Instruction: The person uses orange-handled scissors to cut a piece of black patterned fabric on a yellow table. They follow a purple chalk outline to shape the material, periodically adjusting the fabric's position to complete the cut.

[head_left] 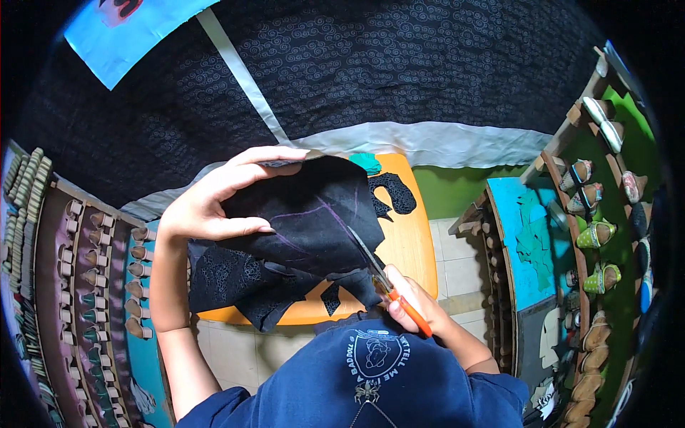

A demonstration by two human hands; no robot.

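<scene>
My left hand grips the upper left edge of a black sheet of cloth or leather, its fingers curled over the top and its thumb on the near side. Purple lines are drawn across this sheet, which is raised above the table. My right hand is closed round the orange handles of a pair of scissors. Their blades point up and left, at the sheet's lower right part along a purple line. Whether the blades are parted is hard to make out. Black patterned scraps lie under the sheet.
A curved black offcut and green cloth lie on the orange-yellow table. Racks of shoe lasts stand at left, shelves with shoes at right. Green scraps lie on a blue surface. A dark patterned curtain hangs behind.
</scene>
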